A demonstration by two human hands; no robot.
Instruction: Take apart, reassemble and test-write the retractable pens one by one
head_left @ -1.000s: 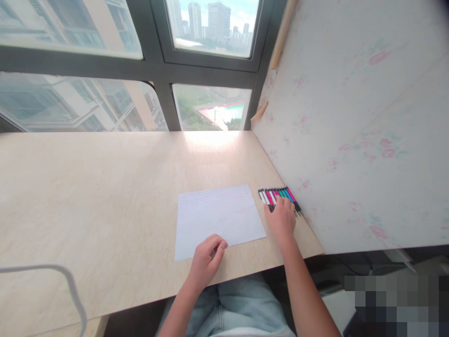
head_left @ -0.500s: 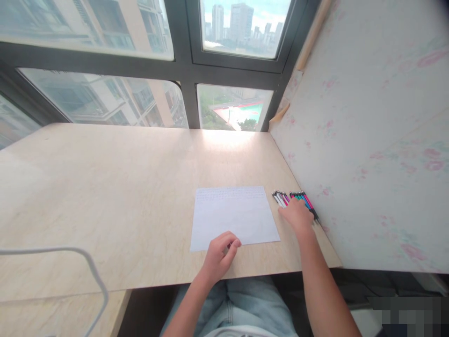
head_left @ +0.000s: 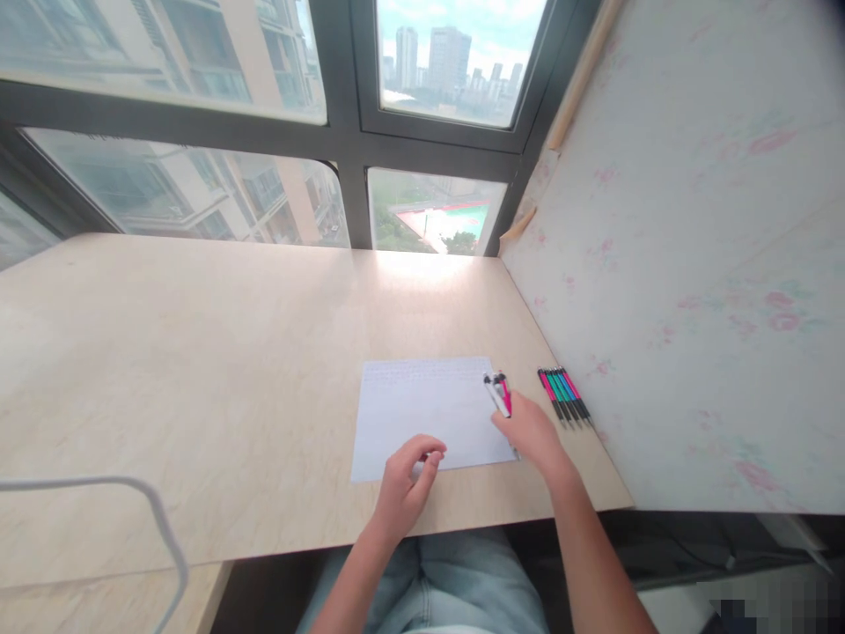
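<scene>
My right hand [head_left: 530, 433] is closed around a few pens [head_left: 498, 392], white and pink with black tips, and holds them over the right edge of a white sheet of paper [head_left: 422, 409] with faint writing. My left hand [head_left: 405, 484] rests at the sheet's near edge with its fingers curled and thumb touching forefinger, nothing visible in it. A row of several pink and green pens [head_left: 563, 396] lies on the table to the right of my right hand, close to the wall.
The pale wooden table [head_left: 198, 370] runs left under a dark-framed window [head_left: 343, 132]. A flowered panel [head_left: 693, 246] walls off the right side. A thin white curved bar [head_left: 132, 511] sits at the lower left. My jeans show below the table edge.
My right hand has lifted a few pens out of the row and carried them left over the paper. The remaining pens stay by the wall. My left hand has barely moved.
</scene>
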